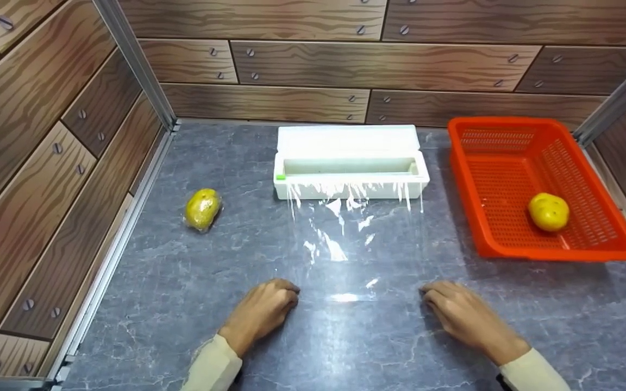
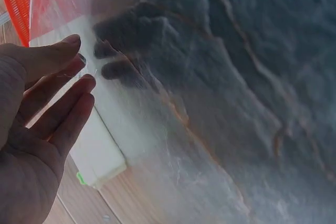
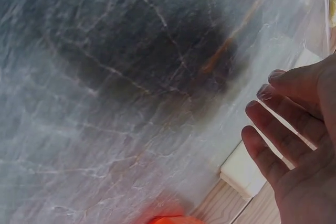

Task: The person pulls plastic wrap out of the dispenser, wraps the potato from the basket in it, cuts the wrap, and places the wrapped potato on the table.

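A sheet of clear cling film (image 1: 337,252) stretches from a white cling film dispenser (image 1: 348,140) toward the person, its lid raised. My left hand (image 1: 264,305) pinches the sheet's near left corner between thumb and index finger, the other fingers loosely bent. At the near right corner, my right hand (image 1: 462,315) pinches the film likewise. In the left wrist view, the left thumb and fingertips (image 2: 73,40) meet at the film's edge. Left of the dispenser lies a yellow potato-like item (image 1: 202,209) wrapped in clear film.
An orange-red plastic basket (image 1: 489,252) stands at the right, holding another yellow potato-like item (image 1: 549,212). Wood-patterned panels (image 1: 302,65) wall in the grey marbled table (image 1: 144,304) at the back and sides. A small green piece (image 1: 280,177) sits on the dispenser's left end.
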The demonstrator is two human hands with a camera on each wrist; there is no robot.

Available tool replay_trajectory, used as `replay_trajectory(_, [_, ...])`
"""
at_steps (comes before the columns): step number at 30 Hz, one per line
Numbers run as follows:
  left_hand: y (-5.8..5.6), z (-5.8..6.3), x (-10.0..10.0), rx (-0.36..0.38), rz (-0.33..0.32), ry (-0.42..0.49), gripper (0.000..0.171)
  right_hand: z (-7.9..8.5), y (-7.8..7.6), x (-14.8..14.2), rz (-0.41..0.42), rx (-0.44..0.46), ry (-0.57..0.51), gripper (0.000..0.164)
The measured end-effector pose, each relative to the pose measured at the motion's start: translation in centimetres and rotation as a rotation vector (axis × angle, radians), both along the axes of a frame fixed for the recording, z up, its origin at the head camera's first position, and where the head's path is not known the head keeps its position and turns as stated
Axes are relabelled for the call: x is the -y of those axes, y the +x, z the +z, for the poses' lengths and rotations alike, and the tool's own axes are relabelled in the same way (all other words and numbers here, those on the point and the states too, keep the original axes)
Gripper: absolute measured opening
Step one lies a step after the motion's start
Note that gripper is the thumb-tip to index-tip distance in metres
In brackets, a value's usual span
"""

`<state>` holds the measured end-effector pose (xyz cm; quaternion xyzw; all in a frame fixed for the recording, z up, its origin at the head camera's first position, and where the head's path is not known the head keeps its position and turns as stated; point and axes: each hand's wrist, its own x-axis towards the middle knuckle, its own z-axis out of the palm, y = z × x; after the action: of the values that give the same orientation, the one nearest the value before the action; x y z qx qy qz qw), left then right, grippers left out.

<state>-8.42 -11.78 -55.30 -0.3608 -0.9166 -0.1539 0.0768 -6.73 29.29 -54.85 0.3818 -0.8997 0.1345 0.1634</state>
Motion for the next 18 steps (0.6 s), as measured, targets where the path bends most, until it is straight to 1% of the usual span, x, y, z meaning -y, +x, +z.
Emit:
replay_trajectory(6, [-0.02, 0.00, -0.13, -0.029, 0.002, -0.031, 0.025, -0.30, -0.04, -0.05, -0.007, -0.001, 0.021, 0.019])
replay_trajectory(12, [0.15, -0.07, -0.13, -0.045, -0.005, -0.065, 0.017, -0.63, -0.12, -0.16, -0.001, -0.009, 0.019, 0.017])
replay_trajectory(15, [0.21, -0.02, -0.14, -0.034, -0.011, -0.054, 0.015, -0.74, -0.17, -0.21, 0.001, -0.018, 0.019, 0.017])
replay_trajectory(18, [0.24, 0.07, -0.21, -0.020, -0.002, -0.042, 0.016, -0.81, -0.22, -0.23, 0.005, -0.030, 0.030, 0.017])
